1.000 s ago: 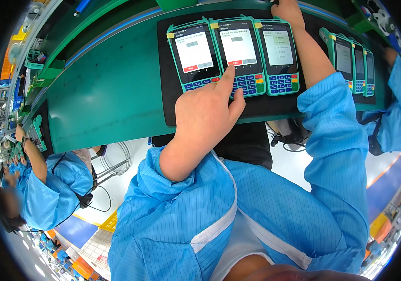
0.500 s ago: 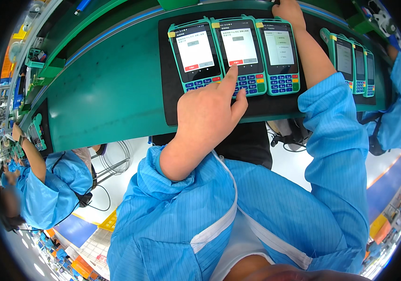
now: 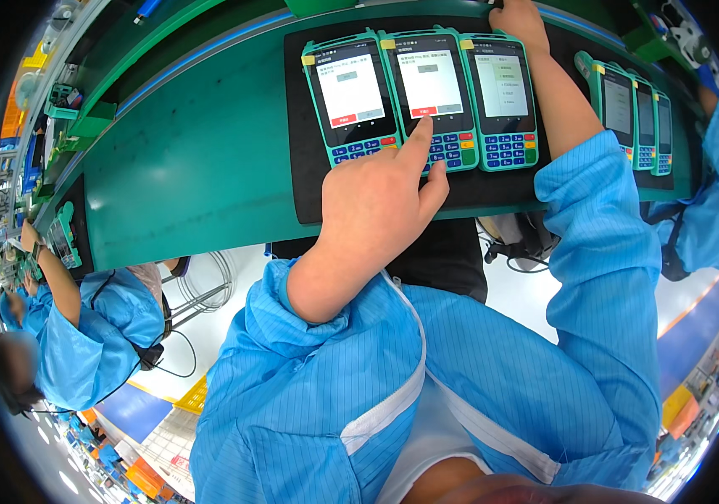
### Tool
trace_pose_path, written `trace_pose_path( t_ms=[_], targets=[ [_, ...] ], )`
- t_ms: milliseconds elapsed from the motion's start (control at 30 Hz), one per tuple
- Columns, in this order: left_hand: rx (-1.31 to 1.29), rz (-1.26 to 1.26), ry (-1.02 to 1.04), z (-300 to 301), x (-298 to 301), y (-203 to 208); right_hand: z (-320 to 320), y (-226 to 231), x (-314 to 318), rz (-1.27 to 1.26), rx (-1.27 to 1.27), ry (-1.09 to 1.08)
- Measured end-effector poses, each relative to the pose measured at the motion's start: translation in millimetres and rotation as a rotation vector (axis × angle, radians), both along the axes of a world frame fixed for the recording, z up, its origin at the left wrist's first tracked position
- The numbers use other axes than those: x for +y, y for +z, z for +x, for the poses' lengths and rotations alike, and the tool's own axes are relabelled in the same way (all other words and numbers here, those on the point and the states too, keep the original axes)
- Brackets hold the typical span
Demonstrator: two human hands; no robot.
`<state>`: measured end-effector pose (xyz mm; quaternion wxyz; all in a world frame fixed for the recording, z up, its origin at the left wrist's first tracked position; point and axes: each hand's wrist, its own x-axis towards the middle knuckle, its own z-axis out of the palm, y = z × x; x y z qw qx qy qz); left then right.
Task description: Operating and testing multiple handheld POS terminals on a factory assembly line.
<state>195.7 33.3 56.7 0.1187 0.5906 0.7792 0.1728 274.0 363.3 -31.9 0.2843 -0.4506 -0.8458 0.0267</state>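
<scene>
Long green bench w/ black mat, white floor below, yellow crate, bright even light.

An electronics assembly line: long green workbench, rows of payment terminals, co-workers in blue smocks.

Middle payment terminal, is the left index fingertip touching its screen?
Touching. In the head view the left hand extends its index finger onto the lower edge of the middle payment terminal screen, the tip overlapping the red button with no gap visible.
</scene>
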Motion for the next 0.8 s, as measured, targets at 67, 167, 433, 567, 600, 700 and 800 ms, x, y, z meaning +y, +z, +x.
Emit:
trace_pose_path(
  t_ms=[67,167,433,567,600,700,800],
  targets=[
    [0.001,0.006,0.001,-0.3,-0.4,0.2,-0.1,-0.4,-0.2,-0.008,-0.001,-0.007],
    [0.002,0.009,0.002,-0.8,-1.0,0.2,-0.8,-0.7,-0.6,0.001,-0.004,-0.015],
    [-0.005,0.013,0.003,-1.4,-1.2,-0.5,-0.6,2.7,-3.3,-0.011,0.001,-0.001],
    [-0.005,0.029,0.007,-1.7,-0.7,-0.4,-1.9,6.3,-4.6,-0.043,-0.008,-0.017],
    [-0.005,0.034,0.016,-1.8,-0.6,-0.3,-2.3,6.9,-5.1,-0.055,-0.007,-0.026],
    [-0.007,0.028,0.017,-2.1,-0.3,0.0,-2.4,7.9,-6.5,-0.048,-0.010,-0.019],
    [-0.003,0.037,0.025,-2.4,0.3,-0.5,-2.0,7.4,-6.9,-0.044,-0.011,-0.018]
  ],
)
